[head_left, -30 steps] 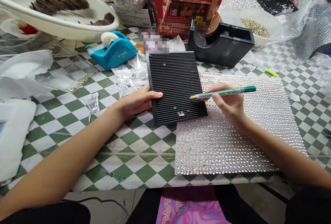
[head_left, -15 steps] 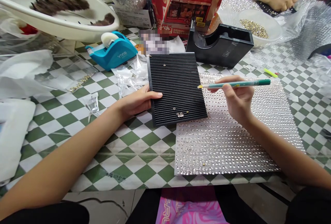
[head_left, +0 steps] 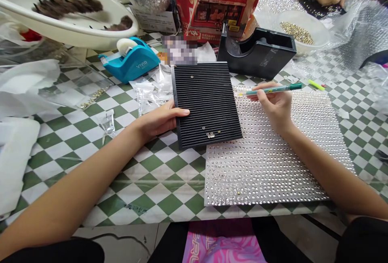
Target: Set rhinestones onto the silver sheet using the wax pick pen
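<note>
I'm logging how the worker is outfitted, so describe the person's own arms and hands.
The left grip and right grip are bare five-fingered hands, without gloves. The left forearm and right forearm are bare too, slim and narrowing toward the wrists, with no watch, bracelet or cable visible. Plain black fabric, apparently sleeves, shows at both lower corners.

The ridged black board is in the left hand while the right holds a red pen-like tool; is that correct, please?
Not quite: the pen-like tool in the right hand is green, as the head view shows; the left hand holds the board.
</note>
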Motion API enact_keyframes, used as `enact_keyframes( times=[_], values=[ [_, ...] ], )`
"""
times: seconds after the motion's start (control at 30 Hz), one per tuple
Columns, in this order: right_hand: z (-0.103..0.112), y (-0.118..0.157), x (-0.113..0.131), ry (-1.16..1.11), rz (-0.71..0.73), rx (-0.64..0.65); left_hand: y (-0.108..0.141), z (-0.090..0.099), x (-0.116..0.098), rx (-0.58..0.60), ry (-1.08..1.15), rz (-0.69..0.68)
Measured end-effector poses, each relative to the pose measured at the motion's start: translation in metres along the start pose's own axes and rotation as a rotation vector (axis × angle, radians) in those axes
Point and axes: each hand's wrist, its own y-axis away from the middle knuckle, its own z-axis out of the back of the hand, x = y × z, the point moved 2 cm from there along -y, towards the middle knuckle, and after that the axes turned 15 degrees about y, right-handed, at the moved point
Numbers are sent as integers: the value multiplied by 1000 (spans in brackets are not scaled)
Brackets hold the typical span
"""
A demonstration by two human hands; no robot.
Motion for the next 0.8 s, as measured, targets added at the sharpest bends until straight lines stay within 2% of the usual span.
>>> enact_keyframes(
  times=[0.17,0.3,0.43,0.5,0.63,0.8],
  values=[
    [-1,2,-2,15,38,26,-1,-1,0,32,0,-1],
    [-1,1,-4,14,57,0,-2,0,0,36,-3,-7],
    [4,2,10,-29,115,-92,-2,0,0,39,-4,-6],
    [5,6,23,-73,163,-95,-1,-1,0,38,-1,-3],
    [-3,19,52,-103,260,83,-1,-1,0,37,14,-1],
    [-18,33,74,-120,270,291,-1,0,1,62,17,5]
  ],
)
